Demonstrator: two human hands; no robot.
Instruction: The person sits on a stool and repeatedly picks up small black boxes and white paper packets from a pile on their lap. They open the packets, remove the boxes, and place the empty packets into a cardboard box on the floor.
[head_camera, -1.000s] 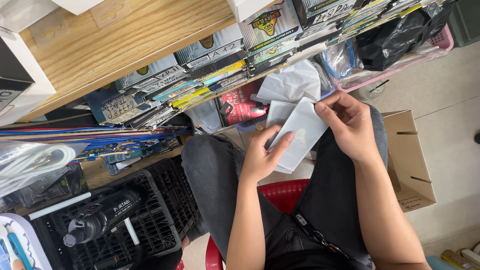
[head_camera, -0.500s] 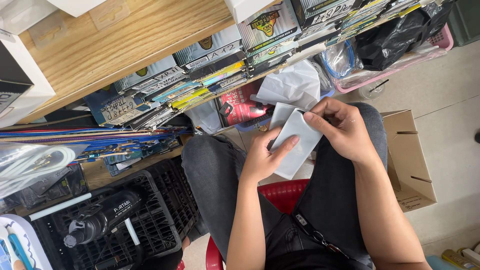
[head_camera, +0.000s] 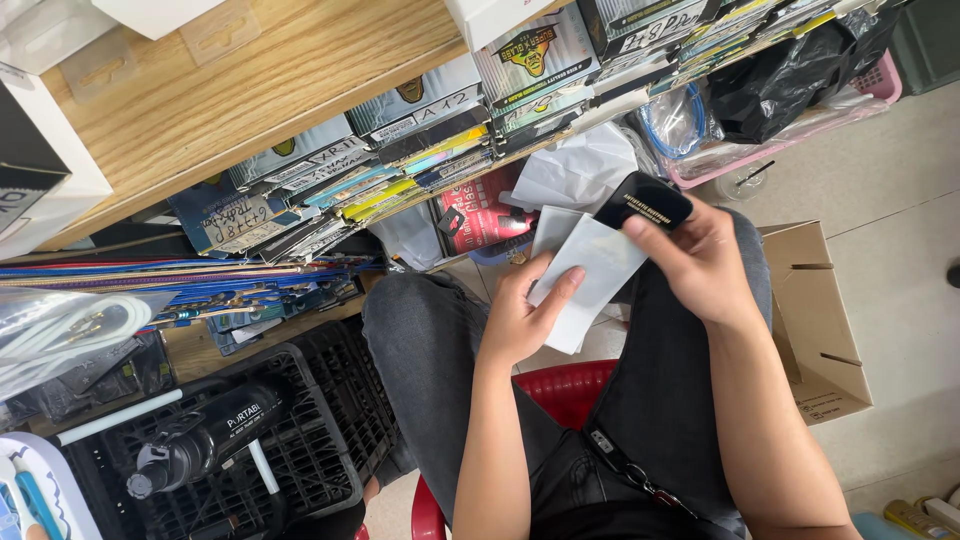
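Over lap, between knees: left hand (head_camera: 520, 318) pinching white paper sleeves (head_camera: 585, 272) from below, thumb pressing front face. Right hand (head_camera: 700, 262) closing fingertips on small black packet (head_camera: 643, 201), drawing it out at sleeves' top edge. Best handling, as judged: keeping pull straight along sleeve opening, left grip firm near lower edge, avoiding creases. Sleeves thin, matte, flat, rectangular; packet glossy, rounded corners. Red plastic stool (head_camera: 565, 385) beneath; cardboard box (head_camera: 815, 320) just beside right knee.
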